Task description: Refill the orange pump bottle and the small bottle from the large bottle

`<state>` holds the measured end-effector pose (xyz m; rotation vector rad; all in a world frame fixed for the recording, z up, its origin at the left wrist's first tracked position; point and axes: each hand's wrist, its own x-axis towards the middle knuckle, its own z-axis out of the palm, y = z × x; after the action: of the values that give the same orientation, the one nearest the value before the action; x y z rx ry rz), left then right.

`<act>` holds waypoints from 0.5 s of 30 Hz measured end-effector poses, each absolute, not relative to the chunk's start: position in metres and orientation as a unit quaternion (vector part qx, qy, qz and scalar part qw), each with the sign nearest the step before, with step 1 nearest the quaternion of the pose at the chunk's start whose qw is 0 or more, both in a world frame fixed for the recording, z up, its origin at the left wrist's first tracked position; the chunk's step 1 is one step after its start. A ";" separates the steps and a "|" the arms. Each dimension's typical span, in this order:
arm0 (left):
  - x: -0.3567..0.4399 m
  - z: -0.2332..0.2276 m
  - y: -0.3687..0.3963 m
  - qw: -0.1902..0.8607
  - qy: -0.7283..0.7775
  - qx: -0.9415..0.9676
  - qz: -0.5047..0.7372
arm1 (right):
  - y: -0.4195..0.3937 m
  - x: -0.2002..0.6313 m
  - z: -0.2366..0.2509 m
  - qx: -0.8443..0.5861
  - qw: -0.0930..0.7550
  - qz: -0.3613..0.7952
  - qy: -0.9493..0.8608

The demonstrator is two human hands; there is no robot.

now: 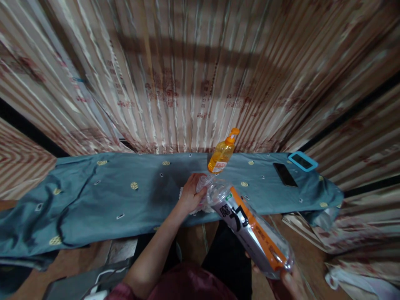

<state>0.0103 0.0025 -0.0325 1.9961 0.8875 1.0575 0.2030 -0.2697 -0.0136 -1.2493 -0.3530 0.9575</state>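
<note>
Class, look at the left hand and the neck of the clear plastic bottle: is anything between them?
Nothing visible: the left hand already grips the clear plastic bottle at its neck, while the right hand holds its base.

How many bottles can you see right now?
2: an orange pump bottle upright on the blue cloth, and a large clear bottle tilted between the left hand and right hand.

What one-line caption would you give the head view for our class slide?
Left hand grips the neck of a large clear bottle, right hand at its base, over a blue-clothed table.
</note>
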 end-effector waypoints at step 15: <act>0.011 -0.034 0.004 0.331 0.351 0.767 0.423 | -0.268 0.206 -0.022 -0.555 0.700 0.419 -0.162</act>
<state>0.0110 0.0035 -0.0339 2.0043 0.9176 1.1064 0.2061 -0.2685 -0.0219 -1.2357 -0.3615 0.9334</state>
